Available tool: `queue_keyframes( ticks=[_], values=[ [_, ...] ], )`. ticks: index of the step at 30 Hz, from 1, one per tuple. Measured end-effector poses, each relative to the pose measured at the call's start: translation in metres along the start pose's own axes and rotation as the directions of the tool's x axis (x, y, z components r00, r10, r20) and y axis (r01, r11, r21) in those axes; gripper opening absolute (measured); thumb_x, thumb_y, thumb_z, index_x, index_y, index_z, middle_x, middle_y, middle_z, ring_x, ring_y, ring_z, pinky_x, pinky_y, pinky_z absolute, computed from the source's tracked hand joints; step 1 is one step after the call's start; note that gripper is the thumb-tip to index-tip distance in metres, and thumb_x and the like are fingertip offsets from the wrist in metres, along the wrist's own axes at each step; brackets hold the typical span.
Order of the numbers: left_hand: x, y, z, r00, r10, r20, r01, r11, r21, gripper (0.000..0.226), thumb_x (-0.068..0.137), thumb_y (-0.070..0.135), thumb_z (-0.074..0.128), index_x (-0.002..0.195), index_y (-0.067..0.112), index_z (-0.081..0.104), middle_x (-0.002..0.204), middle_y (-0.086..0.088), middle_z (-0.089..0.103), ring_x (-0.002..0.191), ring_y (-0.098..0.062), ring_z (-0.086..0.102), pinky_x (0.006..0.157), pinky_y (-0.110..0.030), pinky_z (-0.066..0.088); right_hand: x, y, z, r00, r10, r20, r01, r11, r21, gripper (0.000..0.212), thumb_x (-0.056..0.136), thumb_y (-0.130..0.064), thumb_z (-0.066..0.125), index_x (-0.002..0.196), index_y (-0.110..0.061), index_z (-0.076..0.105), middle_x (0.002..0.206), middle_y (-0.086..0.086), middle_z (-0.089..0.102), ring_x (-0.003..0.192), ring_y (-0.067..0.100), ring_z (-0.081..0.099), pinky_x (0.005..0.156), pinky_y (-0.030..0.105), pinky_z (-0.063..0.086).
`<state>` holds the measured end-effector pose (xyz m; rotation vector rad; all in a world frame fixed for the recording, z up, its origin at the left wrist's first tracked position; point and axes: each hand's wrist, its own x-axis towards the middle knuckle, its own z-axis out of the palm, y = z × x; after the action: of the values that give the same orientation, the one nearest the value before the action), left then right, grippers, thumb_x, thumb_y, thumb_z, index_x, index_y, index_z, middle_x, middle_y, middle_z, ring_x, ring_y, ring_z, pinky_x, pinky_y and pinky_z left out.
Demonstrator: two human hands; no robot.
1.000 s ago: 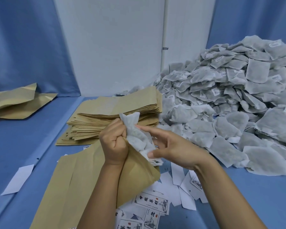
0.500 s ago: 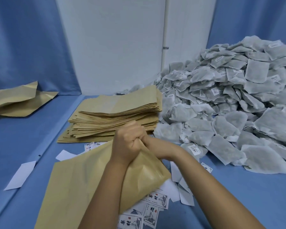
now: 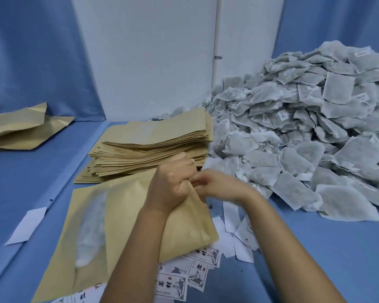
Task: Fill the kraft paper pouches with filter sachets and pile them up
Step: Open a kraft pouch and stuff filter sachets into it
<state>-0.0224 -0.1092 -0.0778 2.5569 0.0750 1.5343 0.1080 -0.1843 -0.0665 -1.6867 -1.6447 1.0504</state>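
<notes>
A kraft paper pouch (image 3: 129, 206) lies on the blue table in front of me, and white filter sachets (image 3: 90, 235) show through its clear window. My left hand (image 3: 173, 184) grips the pouch's gathered mouth in a fist. My right hand (image 3: 221, 186) is blurred just right of the mouth, its fingertips hidden at the opening beside my left hand. A stack of flat empty pouches (image 3: 153, 143) sits just behind. A big heap of grey-white filter sachets (image 3: 304, 127) fills the right side.
Crumpled kraft pouches (image 3: 22, 130) lie at the far left. Printed labels (image 3: 179, 283) and white paper slips (image 3: 239, 237) are scattered under and beside the pouch, and another slip (image 3: 26, 224) lies at left. A white wall panel (image 3: 144, 57) and blue curtains close the back.
My right hand pushed a bunch of sachets into the pouch, went in to the wrist, and has now drawn back to the mouth. My left hand kept its grip on the mouth.
</notes>
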Motion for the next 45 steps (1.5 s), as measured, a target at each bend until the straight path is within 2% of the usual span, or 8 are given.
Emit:
queue_keyframes(
  ticks=[2, 4, 6, 24, 28, 35, 40, 45],
  values=[
    [-0.002, -0.006, -0.003, 0.999, -0.031, -0.031, 0.032, 0.999, 0.022, 0.017, 0.057, -0.007, 0.027, 0.047, 0.006, 0.03, 0.057, 0.001, 0.022, 0.06, -0.014, 0.02, 0.056, -0.024, 0.015, -0.008, 0.024, -0.041, 0.952, 0.142, -0.272, -0.18, 0.976, -0.12, 0.018, 0.081, -0.004, 0.068, 0.092, -0.018, 0.067, 0.1, 0.003, 0.068, 0.098, 0.018, 0.063, 0.081, 0.025, 0.051],
    [-0.002, -0.006, 0.001, 0.999, -0.03, -0.039, 0.031, 0.999, 0.028, 0.018, 0.055, -0.009, 0.027, 0.048, 0.008, 0.029, 0.059, 0.003, 0.02, 0.059, -0.015, 0.019, 0.056, -0.024, 0.014, -0.008, 0.052, -0.059, 0.739, 0.35, -0.576, -0.627, 0.67, -0.397, 0.053, 0.072, -0.023, 0.077, 0.12, -0.019, 0.055, 0.13, 0.012, 0.05, 0.125, 0.031, 0.043, 0.099, 0.038, 0.04],
    [-0.002, -0.004, 0.008, 1.0, -0.004, -0.025, 0.004, 1.0, 0.02, 0.019, 0.057, -0.008, 0.025, 0.048, 0.008, 0.029, 0.058, 0.002, 0.02, 0.058, -0.016, 0.019, 0.055, -0.026, 0.015, -0.007, 0.07, -0.059, 0.649, 0.484, -0.587, -0.752, 0.525, -0.399, 0.079, 0.069, -0.035, 0.079, 0.135, -0.019, 0.038, 0.142, 0.015, 0.032, 0.134, 0.038, 0.028, 0.107, 0.043, 0.03],
    [-0.004, -0.004, 0.017, 1.0, -0.013, -0.014, 0.013, 1.0, -0.018, 0.017, 0.058, -0.005, 0.024, 0.047, 0.008, 0.028, 0.058, 0.002, 0.018, 0.063, -0.01, 0.014, 0.05, -0.031, 0.016, 0.002, 0.09, -0.031, 0.684, 0.245, -0.687, -0.618, 0.695, -0.368, 0.059, 0.086, -0.025, 0.062, 0.14, -0.027, 0.039, 0.137, 0.006, 0.042, 0.12, 0.036, 0.048, 0.103, 0.046, 0.028],
    [-0.005, -0.005, 0.018, 1.0, -0.024, -0.014, 0.023, 0.999, -0.022, 0.016, 0.057, -0.004, 0.024, 0.047, 0.007, 0.028, 0.055, -0.001, 0.02, 0.06, -0.012, 0.018, 0.053, -0.027, 0.014, 0.004, 0.089, -0.035, 0.63, 0.043, -0.775, -0.462, 0.824, -0.329, 0.05, 0.086, -0.014, 0.058, 0.134, -0.018, 0.046, 0.122, 0.01, 0.052, 0.109, 0.031, 0.054, 0.099, 0.041, 0.027],
    [-0.005, -0.006, 0.019, 0.999, -0.03, -0.029, 0.03, 0.999, -0.018, 0.016, 0.058, -0.004, 0.025, 0.048, 0.008, 0.028, 0.058, 0.002, 0.019, 0.06, -0.012, 0.018, 0.054, -0.025, 0.013, -0.011, 0.057, -0.04, 0.4, -0.004, -0.917, 0.352, 0.924, 0.149, 0.045, 0.077, 0.007, 0.05, 0.112, -0.018, 0.061, 0.1, -0.005, 0.065, 0.091, 0.011, 0.059, 0.08, 0.024, 0.048],
    [-0.004, -0.008, 0.018, 0.993, -0.073, -0.094, 0.071, 0.997, -0.02, 0.019, 0.061, -0.004, 0.029, 0.046, 0.007, 0.031, 0.055, 0.001, 0.023, 0.059, -0.01, 0.02, 0.054, -0.022, 0.014, -0.011, 0.039, -0.025, 0.818, 0.114, -0.564, 0.511, 0.308, 0.803, 0.031, 0.086, 0.014, 0.045, 0.11, 0.001, 0.059, 0.088, 0.012, 0.073, 0.081, 0.023, 0.072, 0.065, 0.033, 0.059],
    [0.0, -0.008, 0.013, 0.948, -0.21, -0.241, 0.193, 0.977, -0.089, 0.026, 0.055, -0.017, 0.033, 0.043, 0.006, 0.031, 0.05, -0.003, 0.022, 0.053, -0.016, 0.021, 0.051, -0.021, 0.015, 0.01, 0.036, 0.017, 0.878, 0.075, -0.473, 0.398, 0.436, 0.807, 0.026, 0.085, 0.015, 0.049, 0.085, -0.003, 0.067, 0.078, 0.008, 0.072, 0.073, 0.018, 0.07, 0.064, 0.027, 0.058]
  ],
)
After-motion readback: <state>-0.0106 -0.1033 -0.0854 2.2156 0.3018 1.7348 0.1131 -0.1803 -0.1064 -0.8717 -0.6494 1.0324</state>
